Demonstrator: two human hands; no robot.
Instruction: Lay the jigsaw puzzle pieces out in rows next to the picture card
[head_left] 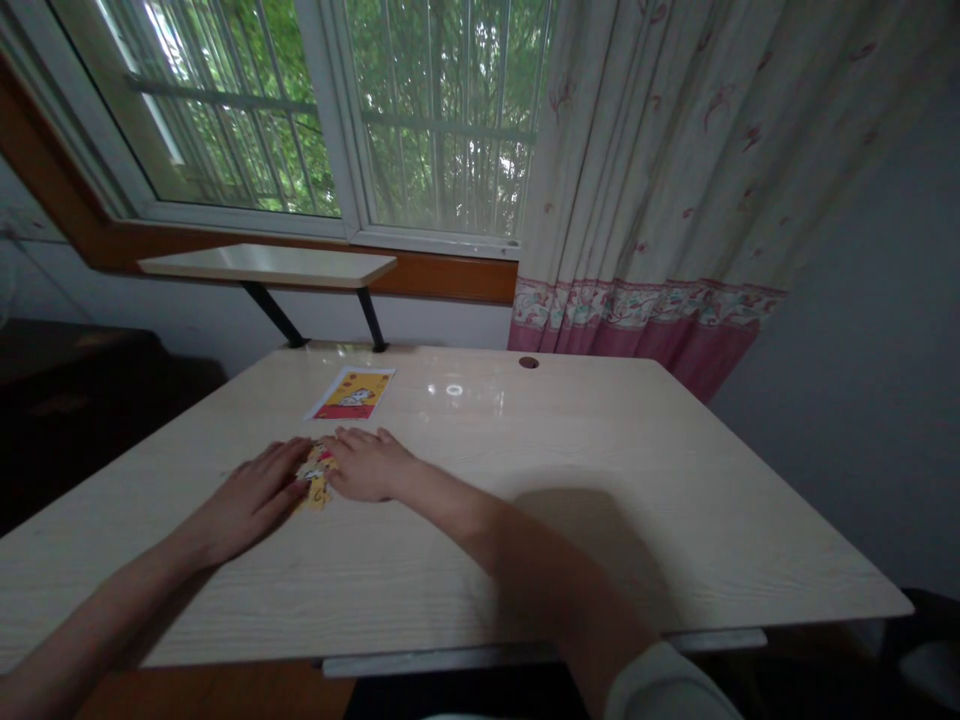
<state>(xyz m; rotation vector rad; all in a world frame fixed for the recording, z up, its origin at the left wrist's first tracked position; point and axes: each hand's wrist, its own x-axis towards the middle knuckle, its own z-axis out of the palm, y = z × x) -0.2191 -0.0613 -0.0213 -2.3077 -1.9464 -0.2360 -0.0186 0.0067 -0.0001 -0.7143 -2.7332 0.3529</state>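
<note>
Beside left hand [251, 492], right hand [369, 464] lies palm-down.

Bare left hand [251, 495], pale right sleeve [664, 685]

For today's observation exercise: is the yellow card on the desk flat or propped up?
Flat: the yellow card lies picture side up on the desk.

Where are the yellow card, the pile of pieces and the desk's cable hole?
yellow card [351, 393], head view, middle of its face.
pile of pieces [316, 481], head view, its uncovered yellow part.
cable hole [528, 362], head view, its centre.
</note>
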